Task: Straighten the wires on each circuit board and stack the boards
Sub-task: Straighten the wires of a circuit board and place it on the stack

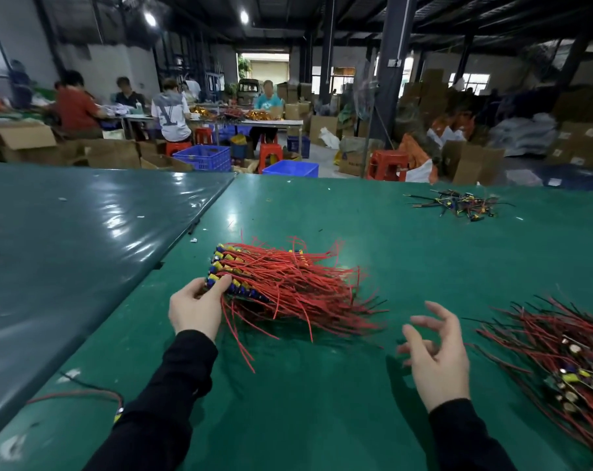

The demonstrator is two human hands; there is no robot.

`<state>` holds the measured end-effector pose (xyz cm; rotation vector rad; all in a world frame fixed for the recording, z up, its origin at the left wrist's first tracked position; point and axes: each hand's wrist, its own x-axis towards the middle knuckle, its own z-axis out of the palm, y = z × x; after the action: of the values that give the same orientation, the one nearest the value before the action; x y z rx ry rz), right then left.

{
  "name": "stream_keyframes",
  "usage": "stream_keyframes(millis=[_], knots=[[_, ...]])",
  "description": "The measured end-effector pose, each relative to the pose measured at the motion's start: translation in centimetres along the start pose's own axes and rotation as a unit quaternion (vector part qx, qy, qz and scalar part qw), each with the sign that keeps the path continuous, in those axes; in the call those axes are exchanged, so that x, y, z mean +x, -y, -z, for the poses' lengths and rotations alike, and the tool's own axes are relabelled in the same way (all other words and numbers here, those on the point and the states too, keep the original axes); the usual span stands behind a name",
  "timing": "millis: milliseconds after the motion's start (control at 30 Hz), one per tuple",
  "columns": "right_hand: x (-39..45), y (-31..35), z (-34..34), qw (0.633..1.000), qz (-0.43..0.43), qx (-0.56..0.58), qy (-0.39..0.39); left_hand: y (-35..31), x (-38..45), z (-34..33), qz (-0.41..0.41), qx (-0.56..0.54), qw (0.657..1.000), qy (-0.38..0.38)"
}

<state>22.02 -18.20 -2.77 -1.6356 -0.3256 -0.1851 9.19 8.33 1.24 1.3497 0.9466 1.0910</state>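
Hall: behind your bench you have a dim workshop with cardboard boxes, blue crates and red stools; several people sit at a far table.
Bench: you work on a green mat; a darker, glossy sheet joins it on your left.
Stack of boards: your stacked circuit boards lie in the middle of the green mat, the blue and yellow parts lined up along the left edge and the red wires fanning out to the right and towards you.
Unsorted pile: a second heap of boards with red and dark wires lies at the right edge of the mat, well apart from the stack.
Scrap cluster: a small tangle of dark wire ends lies far off on the right of the mat.
Left hand: you grasp the near left corner of the stack, fingers curled over the blue and yellow parts, thumb at the side.
Right hand: you hold it released above the mat between the stack and the unsorted pile, fingers spread and loosely bent, grasping nothing.
Stray lead: a single red and black wire lies near your left sleeve.
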Motion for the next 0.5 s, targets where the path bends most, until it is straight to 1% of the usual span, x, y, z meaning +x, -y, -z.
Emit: stream_keyframes(millis=[67,167,200,267,400,500], knots=[[0.5,-0.1,0.5,1.0,-0.001,0.006,-0.024,-0.4,-0.9,-0.3,-0.069,0.006,0.998,0.008],[1.3,0.1,1.5,0.998,-0.007,0.018,-0.052,-1.6,-2.5,-1.0,-0.175,0.009,0.984,0.021],[1.6,0.2,1.9,0.998,-0.01,0.021,-0.06,-2.1,-3.2,-1.3,-0.197,0.002,0.98,0.031],[2.1,0.4,2.6,0.996,-0.017,0.032,-0.077,-3.1,-4.3,-1.8,-0.198,-0.033,0.979,0.045],[3.3,0.6,4.0,0.991,-0.037,0.074,-0.11,-5.6,-6.4,-2.0,-0.172,-0.141,0.974,0.051],[4.1,1.0,5.3,0.983,-0.055,0.122,-0.125,-7.0,-7.0,-1.1,-0.179,-0.164,0.966,0.087]])
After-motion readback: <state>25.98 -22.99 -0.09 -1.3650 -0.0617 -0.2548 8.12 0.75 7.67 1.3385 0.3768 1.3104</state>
